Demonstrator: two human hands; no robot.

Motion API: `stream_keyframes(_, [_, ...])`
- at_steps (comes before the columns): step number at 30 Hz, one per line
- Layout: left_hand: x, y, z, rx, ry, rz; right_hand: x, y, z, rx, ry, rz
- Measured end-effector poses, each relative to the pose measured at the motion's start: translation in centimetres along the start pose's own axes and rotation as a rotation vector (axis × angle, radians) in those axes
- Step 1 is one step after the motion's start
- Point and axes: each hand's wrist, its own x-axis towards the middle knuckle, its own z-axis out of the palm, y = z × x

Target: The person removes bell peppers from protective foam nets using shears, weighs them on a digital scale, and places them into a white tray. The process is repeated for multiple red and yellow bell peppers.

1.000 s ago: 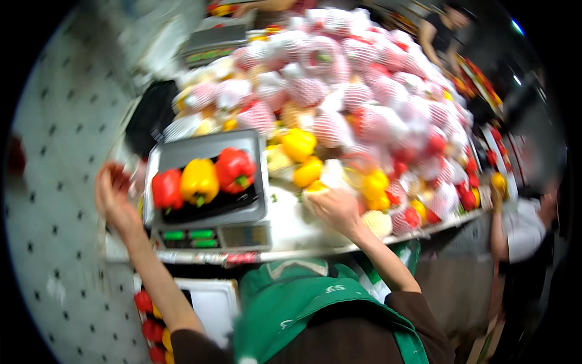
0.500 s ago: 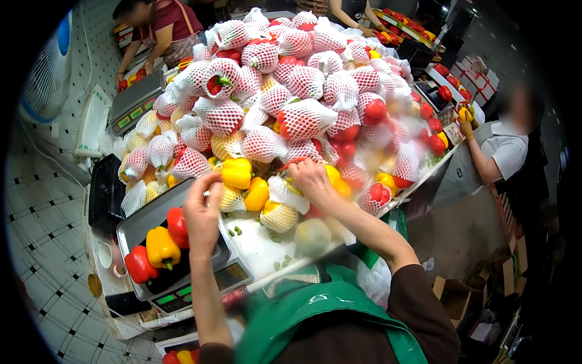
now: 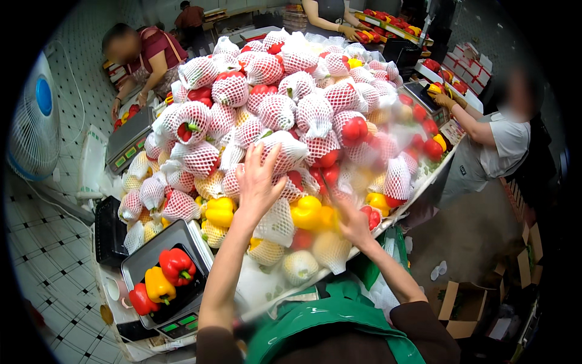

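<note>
My left hand [image 3: 259, 179] reaches over the pile with fingers spread, its fingertips on a bell pepper in a white foam net [image 3: 282, 151]. To the right, my right hand [image 3: 354, 225] is closed and partly smeared, low over the pile. A thin dark strip [image 3: 325, 183] sticks up from it; what it is I cannot make out. Yellow bell peppers [image 3: 307, 212] lie bare just left of that hand. At the left, a black tray [image 3: 197, 286] with two red peppers and one yellow pepper [image 3: 159, 285] sits on a scale [image 3: 134, 265].
Netted peppers are heaped over the table [image 3: 276, 291]. A second scale [image 3: 128, 141] stands at the far left, near a fan [image 3: 39, 115]. Co-workers handle peppers at the left, back and right [image 3: 500, 142]. Open cardboard boxes [image 3: 464, 306] stand on the floor at right.
My left hand has moved from beside the scale up and right onto the netted peppers. My right hand has moved right and down. The view has shifted a little.
</note>
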Motion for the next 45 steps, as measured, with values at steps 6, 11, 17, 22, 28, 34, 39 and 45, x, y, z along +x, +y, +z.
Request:
stream_keyframes(6, [4.4,-0.8,4.6,0.004,0.096,-0.016,-0.5,2.6,-0.1,0.182,-0.074,0.08])
stream_keyframes(11, [3.6,-4.3,3.3,-1.326,0.549,-0.562,1.9,0.0,-1.3,0.31,-0.07,0.114])
stream_keyframes(17, [-0.4,2.9,2.5,-1.953,0.512,-0.862,6.2,-2.9,0.2,0.871,-0.105,0.114])
stream_keyframes(22, [-2.2,8.2,2.3,-1.669,0.647,-0.964,7.0,-4.4,2.7,0.859,-0.155,0.13])
stream_keyframes(28, [-0.5,5.1,0.1,-0.709,0.561,-0.532,4.7,-3.7,2.5,1.287,-0.14,0.278])
stream_keyframes(34, [6.1,2.3,-5.4,0.083,0.538,-0.401,2.8,-1.6,1.5,1.545,-0.223,0.463])
stream_keyframes(39, [2.2,3.6,-3.0,-0.506,0.168,-0.469,3.4,-0.9,-0.1,1.246,-0.201,0.21])
stream_keyframes(45, [-7.7,7.5,0.1,-1.845,-0.602,-1.039,5.2,-0.4,0.5,1.394,-0.499,0.049])
